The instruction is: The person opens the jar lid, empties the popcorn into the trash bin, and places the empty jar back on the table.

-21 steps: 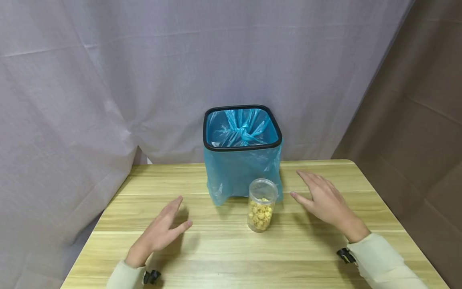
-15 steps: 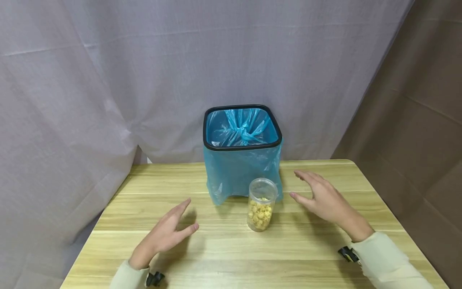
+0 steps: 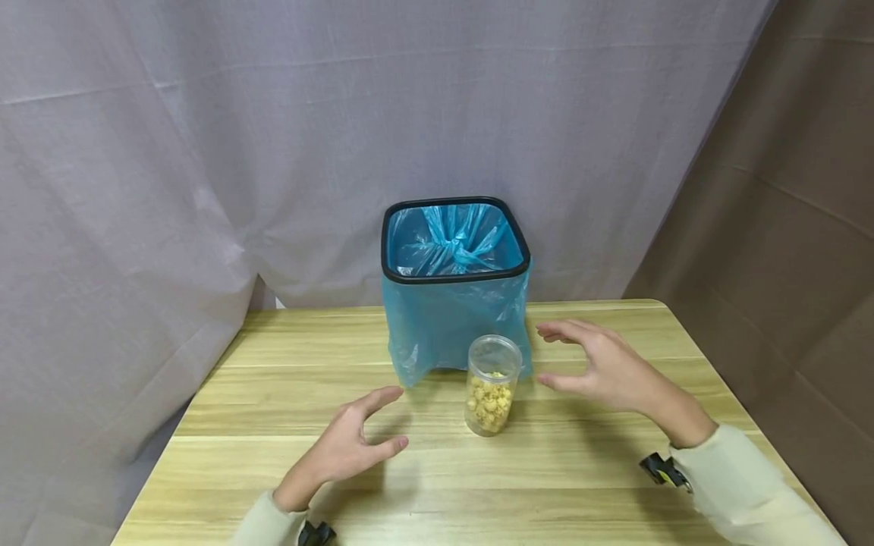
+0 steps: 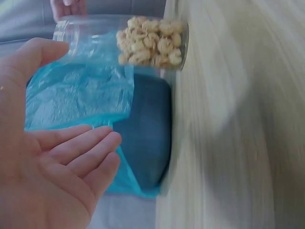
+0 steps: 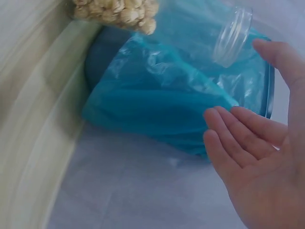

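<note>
A clear plastic jar (image 3: 493,387), partly filled with yellow popcorn (image 3: 488,405), stands upright on the wooden table. Behind it is a trash bin with a black rim (image 3: 456,279) and a blue plastic liner (image 3: 444,322), knotted at its back. My left hand (image 3: 347,444) hovers left of the jar, fingers loosely bent and thumb apart. On the jar's other side my right hand (image 3: 601,368) is held in the air, palm toward it. Neither hand touches the jar. Both wrist views show bare palms, with the jar beyond the fingers.
Light wood-grain tabletop (image 3: 246,425) lies under everything. A grey cloth (image 3: 307,136) hangs behind the table, and a brown cloth (image 3: 785,243) hangs on the right. The bin stands close to the back edge.
My left hand has moved right and slightly forward, toward the jar. The right hand has shifted a little left, its fingers bending more. Jar and bin stay where they were.
</note>
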